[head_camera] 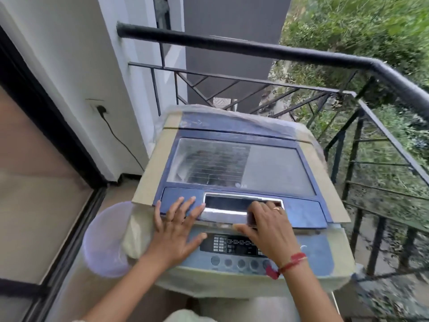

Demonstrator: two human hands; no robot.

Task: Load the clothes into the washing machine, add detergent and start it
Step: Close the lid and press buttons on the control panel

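A top-loading washing machine [151, 180] with a blue lid [308, 212] and a glass window [267, 168] stands on a balcony, its lid down. My left hand [178, 228] lies flat with spread fingers on the lid's front left edge. My right hand [267, 226] curls its fingers into the chrome lid handle [222, 213], thumb underneath. The control panel [232, 246] with its buttons and round knobs sits just below both hands. No clothes or detergent are visible.
A translucent lilac tub [104, 240] stands on the floor left of the machine. A black power cord [120, 140] runs from a wall socket [101, 109]. A black metal railing [301, 54] encloses the balcony behind and to the right. A dark-framed sliding door [46, 126] is at left.
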